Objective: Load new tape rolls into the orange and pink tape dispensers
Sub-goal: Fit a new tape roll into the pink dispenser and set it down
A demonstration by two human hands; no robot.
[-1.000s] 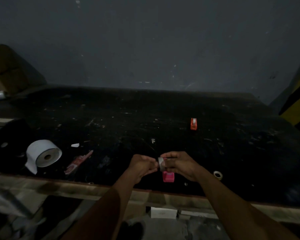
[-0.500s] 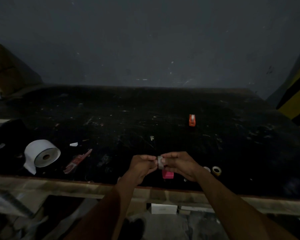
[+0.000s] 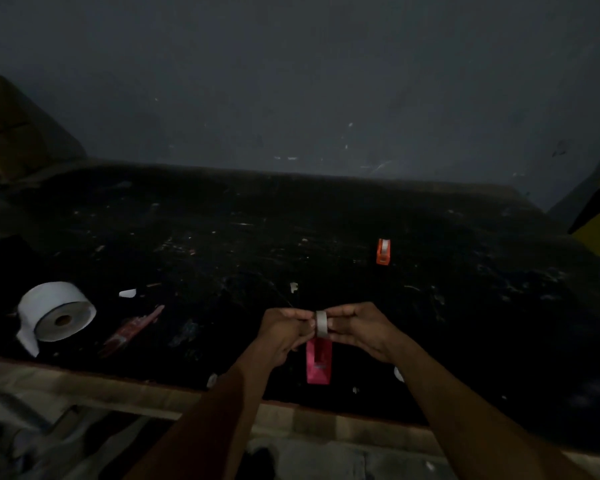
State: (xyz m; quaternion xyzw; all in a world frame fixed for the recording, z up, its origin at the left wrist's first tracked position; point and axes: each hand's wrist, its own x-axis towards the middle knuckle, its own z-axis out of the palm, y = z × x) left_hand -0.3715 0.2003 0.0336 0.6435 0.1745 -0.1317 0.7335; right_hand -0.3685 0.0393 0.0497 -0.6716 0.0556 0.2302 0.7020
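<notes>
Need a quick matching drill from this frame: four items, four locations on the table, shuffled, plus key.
Items
1. small tape roll
2. pink dispenser
3. orange dispenser
4. big white paper roll

Places
A. far on the table, right of centre, standing alone
B. left side of the table, lying with its core facing the camera
C. pinched between the left hand and right hand
D. near the table's front edge, just below the hands

Pairs: 1-C, 2-D, 3-A, 4-B
</notes>
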